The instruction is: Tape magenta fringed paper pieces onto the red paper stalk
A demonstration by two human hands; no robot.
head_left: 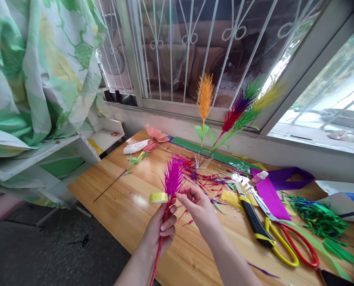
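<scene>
My left hand (pixel 162 226) is closed around the red stem of a magenta paper flower spike (pixel 173 176), which stands upright with its fringed head at the top. A roll of yellow-green tape (pixel 158 197) sits against the stem's left side, just above my left thumb. My right hand (pixel 197 204) is at the base of the fringe, thumb and forefinger pinched together there. Whatever lies between those fingertips is too small to make out.
Finished paper spikes, one orange (pixel 205 97) and several coloured, stand in a clear holder (pixel 203 159) behind. Scissors (pixel 284 234), a utility knife (pixel 252 216), magenta paper (pixel 274 196) and green shreds (pixel 316 216) lie right. A pinkish spike (pixel 150 146) lies left on the wooden table (pixel 111 178).
</scene>
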